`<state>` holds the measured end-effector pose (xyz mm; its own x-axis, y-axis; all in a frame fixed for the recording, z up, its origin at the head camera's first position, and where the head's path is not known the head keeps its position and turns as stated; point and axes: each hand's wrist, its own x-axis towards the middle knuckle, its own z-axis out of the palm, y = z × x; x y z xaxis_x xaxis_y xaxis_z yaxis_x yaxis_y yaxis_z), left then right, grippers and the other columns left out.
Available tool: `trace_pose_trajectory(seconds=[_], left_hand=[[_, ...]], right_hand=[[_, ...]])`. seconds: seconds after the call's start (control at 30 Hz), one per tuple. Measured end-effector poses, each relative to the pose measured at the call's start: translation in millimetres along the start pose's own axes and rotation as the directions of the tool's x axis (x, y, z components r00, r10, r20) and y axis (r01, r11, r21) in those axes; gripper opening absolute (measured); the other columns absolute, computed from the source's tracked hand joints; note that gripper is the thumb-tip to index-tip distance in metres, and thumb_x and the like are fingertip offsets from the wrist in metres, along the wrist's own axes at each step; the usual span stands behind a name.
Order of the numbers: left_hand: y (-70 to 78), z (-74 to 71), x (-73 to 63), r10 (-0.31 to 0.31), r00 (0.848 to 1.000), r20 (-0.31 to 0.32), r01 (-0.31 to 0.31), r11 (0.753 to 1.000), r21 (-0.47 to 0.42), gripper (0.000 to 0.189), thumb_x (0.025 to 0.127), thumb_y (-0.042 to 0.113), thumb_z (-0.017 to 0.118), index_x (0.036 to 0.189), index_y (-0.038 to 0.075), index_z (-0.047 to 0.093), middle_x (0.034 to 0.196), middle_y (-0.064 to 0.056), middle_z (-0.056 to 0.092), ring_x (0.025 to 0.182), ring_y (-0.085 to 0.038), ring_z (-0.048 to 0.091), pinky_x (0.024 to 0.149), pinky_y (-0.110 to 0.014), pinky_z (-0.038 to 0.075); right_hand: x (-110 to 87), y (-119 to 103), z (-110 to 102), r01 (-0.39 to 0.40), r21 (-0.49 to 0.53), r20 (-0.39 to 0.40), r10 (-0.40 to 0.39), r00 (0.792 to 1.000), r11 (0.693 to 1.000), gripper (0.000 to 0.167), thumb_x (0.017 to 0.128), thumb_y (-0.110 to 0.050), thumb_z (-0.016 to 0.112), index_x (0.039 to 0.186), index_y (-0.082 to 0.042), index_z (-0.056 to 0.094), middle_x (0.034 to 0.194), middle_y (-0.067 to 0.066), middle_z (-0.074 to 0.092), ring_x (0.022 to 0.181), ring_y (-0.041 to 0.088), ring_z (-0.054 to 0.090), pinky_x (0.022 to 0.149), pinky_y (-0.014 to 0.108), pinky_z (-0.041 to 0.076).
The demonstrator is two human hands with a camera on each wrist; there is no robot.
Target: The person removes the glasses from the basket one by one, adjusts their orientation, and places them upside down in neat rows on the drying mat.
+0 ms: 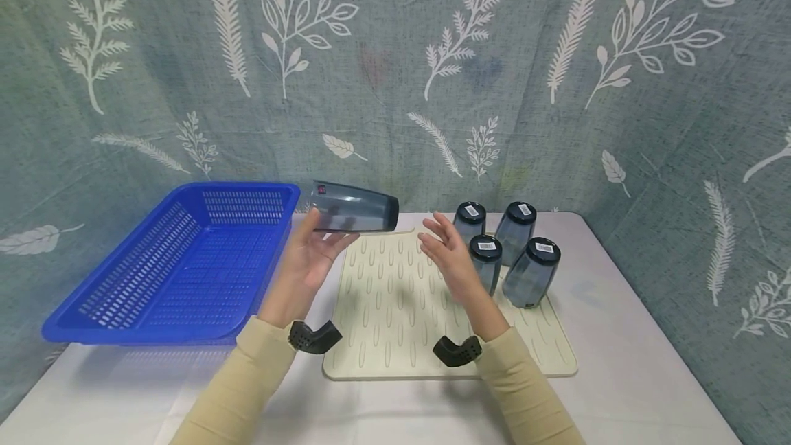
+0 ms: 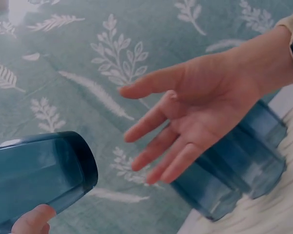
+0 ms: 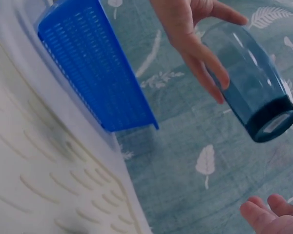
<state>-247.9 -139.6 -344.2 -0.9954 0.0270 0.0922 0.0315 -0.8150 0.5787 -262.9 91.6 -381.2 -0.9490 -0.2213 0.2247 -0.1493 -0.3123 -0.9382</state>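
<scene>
A blue-grey drinking glass lies sideways in the air, its dark base toward the right. My left hand grips it near the rim end, fingers and thumb around its side, as the right wrist view also shows. Apart from that glass, my right hand hovers above the cream drying mat with its fingers spread and nothing in them; the left wrist view shows its palm. Several like glasses stand upside down on the mat's right part, labels on their dark bases, just beyond my right hand.
At the left a blue plastic basket with slotted walls sits on the white tablecloth. Behind the table hangs a grey-green curtain with white leaf prints, which also runs along the right side.
</scene>
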Motion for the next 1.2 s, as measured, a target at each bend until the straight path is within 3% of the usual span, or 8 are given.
trace_pose_trajectory(seconds=[0.13,0.27,0.43,0.6,0.73,0.83,1.0,1.2], left_hand=[[-6.1,0.0,-0.7,-0.060,0.998,-0.025,0.058,0.996,-0.066,0.042,0.084,0.020,0.066,0.121,0.016,0.047,0.119,-0.008,0.044,0.103,-0.032,0.055,0.088,-0.051,0.045],[-13.1,0.6,-1.3,-0.105,0.995,-0.006,0.103,0.987,-0.120,0.055,0.084,0.021,0.065,0.132,0.018,0.037,0.128,-0.010,0.034,0.120,-0.037,0.040,0.095,-0.053,0.035],[-22.1,1.5,-2.3,-0.117,0.992,0.045,0.122,0.984,-0.126,0.063,0.087,0.024,0.061,0.141,0.019,0.029,0.134,-0.011,0.032,0.133,-0.039,0.024,0.092,-0.052,0.039],[-27.3,2.3,-3.2,-0.132,0.988,0.076,0.141,0.982,-0.124,0.065,0.086,0.024,0.062,0.141,0.020,0.028,0.136,-0.010,0.031,0.124,-0.038,0.037,0.088,-0.050,0.046],[-29.5,2.7,-2.3,-0.149,0.984,0.095,0.160,0.979,-0.123,0.063,0.087,0.024,0.060,0.141,0.018,0.028,0.135,-0.013,0.031,0.107,-0.036,0.053,0.084,-0.049,0.049],[-31.7,3.4,-1.5,-0.172,0.979,0.110,0.186,0.975,-0.121,0.061,0.089,0.024,0.057,0.142,0.017,0.026,0.134,-0.015,0.032,0.102,-0.036,0.056,0.084,-0.048,0.050],[-36.6,3.8,-1.0,-0.202,0.973,0.116,0.213,0.973,-0.092,0.056,0.093,0.025,0.049,0.143,0.019,0.025,0.134,-0.015,0.033,0.118,-0.040,0.043,0.087,-0.047,0.048],[-41.4,4.7,-2.7,-0.188,0.976,0.114,0.200,0.974,-0.110,0.059,0.092,0.025,0.050,0.145,0.020,0.024,0.136,-0.015,0.032,0.134,-0.043,0.019,0.092,-0.050,0.042]], right_hand=[[-2.1,-4,5,0.022,0.055,0.030,-0.023,0.999,0.998,0.069,0.089,-0.013,0.053,0.146,-0.004,0.014,0.145,0.022,0.024,0.130,0.038,0.031,0.108,0.041,0.028],[-3.9,-6,9,0.029,0.112,0.027,-0.032,0.999,0.993,0.080,0.085,-0.023,0.062,0.145,-0.004,0.014,0.145,0.023,0.023,0.128,0.038,0.035,0.109,0.043,0.027],[-2.5,-4,13,0.008,0.239,-0.013,-0.005,1.000,0.971,0.081,0.083,-0.021,0.066,0.145,-0.004,0.016,0.143,0.021,0.027,0.115,0.024,0.048,0.108,0.042,0.029],[-0.3,-1,16,-0.024,0.372,-0.004,0.028,1.000,0.928,0.093,0.077,-0.026,0.073,0.145,-0.005,0.013,0.135,0.015,0.031,0.104,0.015,0.052,0.102,0.033,0.037],[1.0,-1,18,-0.040,0.461,0.017,0.036,0.999,0.887,0.107,0.069,-0.030,0.080,0.146,-0.006,0.010,0.135,0.014,0.031,0.104,0.014,0.054,0.093,0.024,0.044],[1.7,-2,20,-0.032,0.491,0.011,0.030,0.999,0.870,0.112,0.063,-0.030,0.083,0.146,-0.008,0.012,0.134,0.012,0.035,0.104,0.011,0.054,0.090,0.021,0.045],[2.6,-1,24,-0.001,0.498,-0.016,0.011,1.000,0.867,0.105,0.061,-0.028,0.084,0.142,-0.009,0.021,0.119,0.005,0.045,0.097,0.008,0.055,0.087,0.019,0.044],[2.6,0,28,0.025,0.494,-0.058,0.004,0.998,0.869,0.071,0.077,-0.008,0.072,0.134,-0.009,0.031,0.112,0.004,0.047,0.093,0.008,0.056,0.084,0.018,0.045]])
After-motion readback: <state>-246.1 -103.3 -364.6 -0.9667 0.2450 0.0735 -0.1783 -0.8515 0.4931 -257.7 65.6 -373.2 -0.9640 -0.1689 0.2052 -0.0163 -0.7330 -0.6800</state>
